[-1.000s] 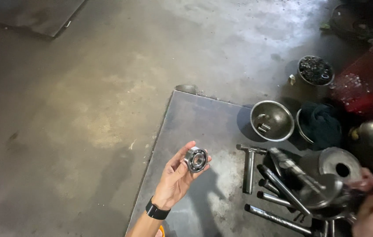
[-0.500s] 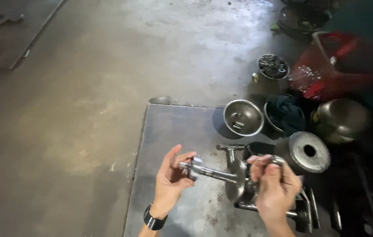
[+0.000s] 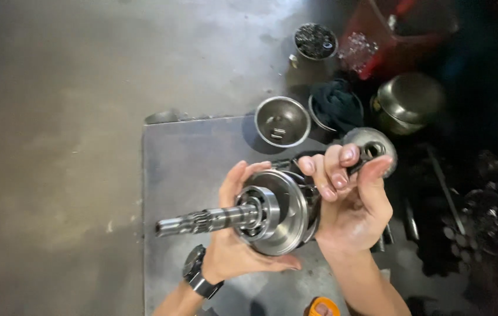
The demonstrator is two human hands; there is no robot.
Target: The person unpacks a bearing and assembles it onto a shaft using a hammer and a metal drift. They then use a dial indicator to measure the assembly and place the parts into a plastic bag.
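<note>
Holding a silver steel crankshaft (image 3: 260, 215) between both hands, left hand (image 3: 234, 248) fingers pinching a ring-shaped metal bearing (image 3: 259, 212) already on its shaft, right hand (image 3: 351, 202) fingers curled round the flywheel, not yet seated.

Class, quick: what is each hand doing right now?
Left hand: closed around the bearing on the crankshaft.
Right hand: gripping the crankshaft's far side.

A steel crankshaft (image 3: 260, 213), splined shaft pointing left, bearing ring seated against its round flywheel, held level above the metal plate (image 3: 184, 158).
</note>
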